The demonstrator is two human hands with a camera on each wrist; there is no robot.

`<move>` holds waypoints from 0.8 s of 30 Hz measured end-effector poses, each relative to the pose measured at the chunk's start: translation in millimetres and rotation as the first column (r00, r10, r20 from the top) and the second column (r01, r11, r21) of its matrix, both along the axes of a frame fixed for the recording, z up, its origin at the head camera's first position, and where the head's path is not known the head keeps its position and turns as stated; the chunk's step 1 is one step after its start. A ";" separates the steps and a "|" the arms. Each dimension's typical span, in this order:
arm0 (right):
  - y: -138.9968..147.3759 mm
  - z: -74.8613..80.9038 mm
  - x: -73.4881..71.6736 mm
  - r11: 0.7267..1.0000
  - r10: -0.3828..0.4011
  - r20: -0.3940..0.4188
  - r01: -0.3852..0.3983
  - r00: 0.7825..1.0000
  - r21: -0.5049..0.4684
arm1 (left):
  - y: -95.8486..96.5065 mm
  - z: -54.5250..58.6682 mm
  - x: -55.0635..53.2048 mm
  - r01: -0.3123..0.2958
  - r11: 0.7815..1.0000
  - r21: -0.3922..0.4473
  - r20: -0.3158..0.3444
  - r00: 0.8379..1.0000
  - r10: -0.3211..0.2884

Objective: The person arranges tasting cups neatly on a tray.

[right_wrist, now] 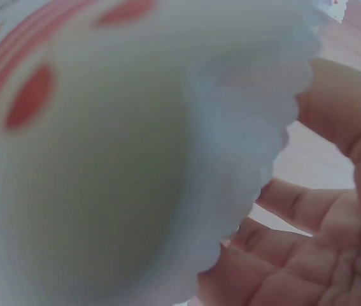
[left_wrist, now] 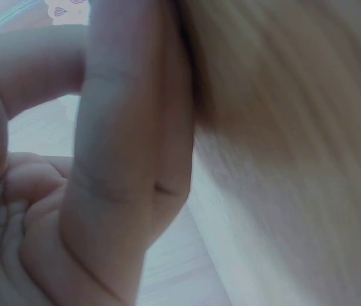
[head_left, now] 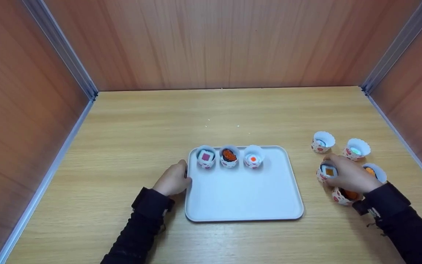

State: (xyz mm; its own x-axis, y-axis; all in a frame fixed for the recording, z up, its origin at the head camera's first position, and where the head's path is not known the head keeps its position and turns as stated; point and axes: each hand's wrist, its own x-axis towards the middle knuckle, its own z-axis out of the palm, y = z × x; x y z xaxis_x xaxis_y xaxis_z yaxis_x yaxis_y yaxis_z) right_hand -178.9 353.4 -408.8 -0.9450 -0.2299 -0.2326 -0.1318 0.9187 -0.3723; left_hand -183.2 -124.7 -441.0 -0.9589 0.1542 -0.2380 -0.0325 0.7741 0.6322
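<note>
My left hand (head_left: 173, 178) grips the left edge of a white rectangular tray (head_left: 244, 200). Along the tray's far edge stand three paper baking cups: one with a white square piece with a purple centre (head_left: 206, 156), one with a red-topped dark piece (head_left: 229, 155), one with a white piece dotted orange (head_left: 253, 159). To the tray's right, my right hand (head_left: 352, 174) pinches a paper cup (head_left: 321, 176) holding a white square piece with a brown centre. A scalloped cup (right_wrist: 135, 159) fills much of the right wrist view; which cup it is, I cannot tell.
Several more cups stand around my right hand: one at the back (head_left: 322, 142), one behind the knuckles (head_left: 356, 149), one with an orange piece (head_left: 376, 172), and one partly under the hand (head_left: 341, 197). Wooden panels (head_left: 211, 44) wall the table at the back and sides.
</note>
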 end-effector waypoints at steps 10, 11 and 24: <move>-4.3 3.2 -1.7 1.000 -0.012 -0.022 0.012 1.000 -0.013 | -0.9 -1.8 0.5 0.003 1.000 0.031 -0.017 1.000 -0.003; -5.6 4.4 -2.2 1.000 -0.013 -0.023 0.013 1.000 -0.012 | -0.9 -1.8 0.5 0.000 0.999 0.033 -0.015 1.000 0.000; -49.4 30.2 -16.0 0.999 0.053 -0.073 -0.053 0.996 0.000 | 0.0 -1.5 0.1 -0.001 1.000 0.022 -0.011 1.000 0.001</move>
State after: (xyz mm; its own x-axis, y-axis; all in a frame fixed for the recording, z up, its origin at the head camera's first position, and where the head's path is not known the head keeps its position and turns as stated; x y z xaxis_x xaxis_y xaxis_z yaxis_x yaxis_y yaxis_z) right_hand -194.9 304.0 -378.6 -0.9460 -0.2803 -0.1628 -0.2072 0.9091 -0.3613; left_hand -183.1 -124.6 -442.5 -0.9616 0.1585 -0.2242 -0.0261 0.7601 0.6493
